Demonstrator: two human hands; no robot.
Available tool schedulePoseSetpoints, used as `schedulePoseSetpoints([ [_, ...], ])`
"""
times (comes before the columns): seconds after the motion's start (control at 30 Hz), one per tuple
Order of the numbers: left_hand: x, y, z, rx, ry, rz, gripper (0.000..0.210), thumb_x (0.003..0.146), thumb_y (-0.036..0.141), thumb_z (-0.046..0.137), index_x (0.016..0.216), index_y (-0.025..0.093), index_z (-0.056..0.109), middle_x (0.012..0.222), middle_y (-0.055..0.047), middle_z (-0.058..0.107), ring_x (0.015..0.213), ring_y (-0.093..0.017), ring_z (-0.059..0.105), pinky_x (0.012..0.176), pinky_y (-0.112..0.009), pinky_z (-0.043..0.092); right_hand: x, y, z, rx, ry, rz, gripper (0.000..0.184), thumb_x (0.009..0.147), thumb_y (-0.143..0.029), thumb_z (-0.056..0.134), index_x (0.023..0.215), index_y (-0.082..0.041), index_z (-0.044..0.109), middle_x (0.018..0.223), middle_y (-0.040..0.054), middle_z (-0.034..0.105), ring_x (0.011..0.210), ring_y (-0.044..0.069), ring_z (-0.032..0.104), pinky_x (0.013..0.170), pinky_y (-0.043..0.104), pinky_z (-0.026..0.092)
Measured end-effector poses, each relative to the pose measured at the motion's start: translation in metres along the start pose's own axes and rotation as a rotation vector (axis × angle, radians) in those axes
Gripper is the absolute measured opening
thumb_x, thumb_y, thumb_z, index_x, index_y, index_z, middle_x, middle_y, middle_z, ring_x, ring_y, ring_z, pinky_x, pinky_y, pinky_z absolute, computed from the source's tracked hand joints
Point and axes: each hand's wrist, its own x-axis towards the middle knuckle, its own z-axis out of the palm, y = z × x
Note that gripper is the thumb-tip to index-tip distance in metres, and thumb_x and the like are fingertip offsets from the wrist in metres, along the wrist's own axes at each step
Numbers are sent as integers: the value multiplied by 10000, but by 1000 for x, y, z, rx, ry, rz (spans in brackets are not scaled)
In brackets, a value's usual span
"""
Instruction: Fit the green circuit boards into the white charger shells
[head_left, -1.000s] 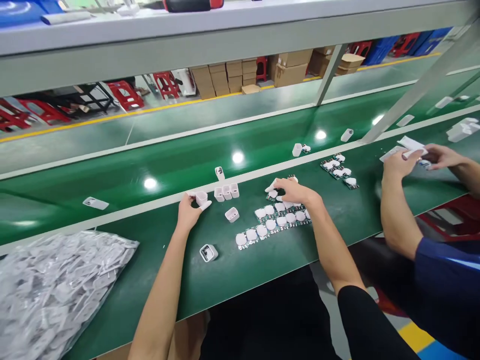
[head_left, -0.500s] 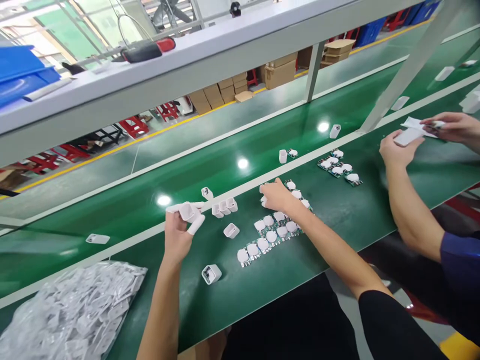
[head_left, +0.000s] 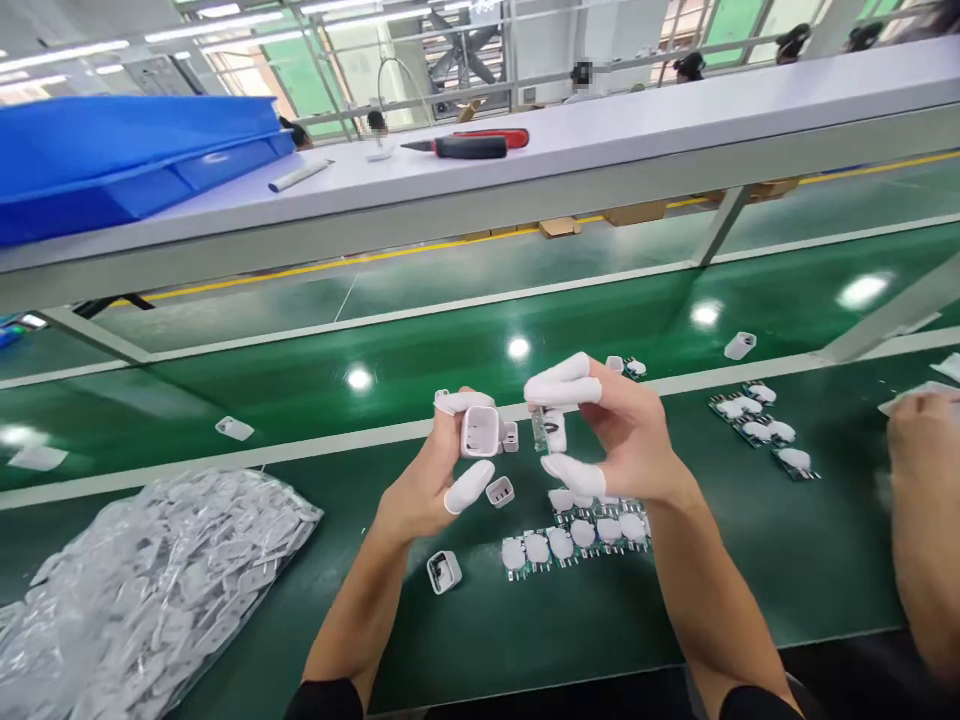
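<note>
My left hand (head_left: pixel 439 475), with white finger cots on thumb and finger, is closed around a white charger housing (head_left: pixel 481 432), its open end facing me. Beside it, my right hand (head_left: pixel 619 430) pinches a small circuit board (head_left: pixel 547 430) between cotted thumb and fingers; a white round pad is on the board. The board and housing are apart, roughly level. Below my right hand lie rows of circuit boards (head_left: pixel 560 545) with white pads. A white housing (head_left: pixel 500 491) lies beneath my left hand, and another housing (head_left: pixel 444 571) with something dark inside sits nearer me.
A clear bag of white plastic parts (head_left: pixel 172 580) fills the left of the green bench. More circuit boards (head_left: pixel 754 412) lie at right, near a co-worker's hand (head_left: pixel 926 430). Above runs a white shelf (head_left: pixel 637 150) holding a blue bin (head_left: pixel 135 160) and red-and-black tools (head_left: pixel 480 146).
My right hand has lifted a circuit board from the rows and brought it left, near the housing. My left hand still holds the housing. The view has tilted up and left.
</note>
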Motion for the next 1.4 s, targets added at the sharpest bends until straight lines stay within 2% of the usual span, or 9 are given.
schedulePoseSetpoints([
  [0.1, -1, 3, -6, 40, -46, 99, 403, 1082, 430, 585, 1443, 314, 450, 1150, -73, 525, 927, -234, 528, 799, -416, 523, -5, 1, 18, 93, 76, -15, 627, 775, -202, 962, 1351, -400, 815, 1110, 55, 855, 968, 297, 797, 765, 482, 694],
  [0.2, 1, 5, -11, 103, -1, 190, 540, 1032, 355, 638, 1531, 313, 437, 1151, -72, 516, 907, -219, 519, 743, -383, 513, -11, 7, 32, 129, 143, -42, 671, 761, -195, 966, 1379, -406, 811, 1160, 60, 886, 981, 309, 823, 743, 488, 708],
  [0.43, 5, 7, -12, 159, 19, 274, 670, 963, 209, 664, 1587, 310, 441, 1176, -69, 548, 916, -208, 572, 776, -392, 572, -16, 17, 48, 108, 142, -80, 733, 772, -170, 968, 1442, -408, 788, 1254, 58, 885, 1068, 339, 858, 753, 502, 747],
  [0.57, 6, 7, -12, 185, 30, 299, 682, 951, 184, 671, 1589, 286, 452, 1136, -64, 541, 913, -209, 572, 814, -415, 572, -18, 19, 51, 85, 144, -75, 821, 726, -143, 1004, 1457, -439, 775, 1255, 34, 883, 1045, 337, 865, 756, 487, 748],
  [0.77, 5, 2, -10, 208, 44, 312, 666, 990, 296, 694, 1615, 250, 469, 1115, -70, 529, 935, -220, 553, 794, -403, 561, -18, 23, 50, 71, 124, -140, 736, 791, -144, 953, 1467, -375, 777, 1266, 22, 882, 1064, 321, 871, 799, 452, 750],
  [0.87, 6, -1, -9, 179, 50, 354, 679, 995, 285, 697, 1630, 223, 465, 1133, -80, 549, 956, -220, 583, 790, -393, 572, -16, 23, 49, 58, 103, -173, 736, 783, -122, 940, 1463, -349, 776, 1271, 23, 883, 1080, 318, 874, 825, 443, 755],
  [1.03, 5, -4, -9, 172, 47, 365, 702, 992, 316, 739, 1630, 221, 462, 1155, -83, 539, 947, -210, 577, 760, -371, 577, -15, 21, 49, 33, 98, -156, 742, 793, -101, 923, 1464, -379, 768, 1280, 6, 878, 1129, 311, 855, 856, 471, 760],
  [1.23, 7, -2, -8, 164, 52, 370, 703, 973, 269, 727, 1624, 224, 467, 1127, -72, 555, 916, -201, 567, 732, -354, 565, -15, 22, 49, 35, 105, -172, 715, 793, -98, 928, 1459, -310, 777, 1249, 53, 875, 1142, 300, 820, 897, 491, 749],
  [1.4, 7, 0, -8, 197, 57, 373, 714, 978, 268, 698, 1647, 239, 450, 1149, -81, 567, 947, -214, 588, 747, -365, 568, -15, 20, 47, -3, 100, -145, 749, 784, -84, 911, 1475, -333, 765, 1228, 71, 863, 1129, 309, 800, 868, 507, 730],
])
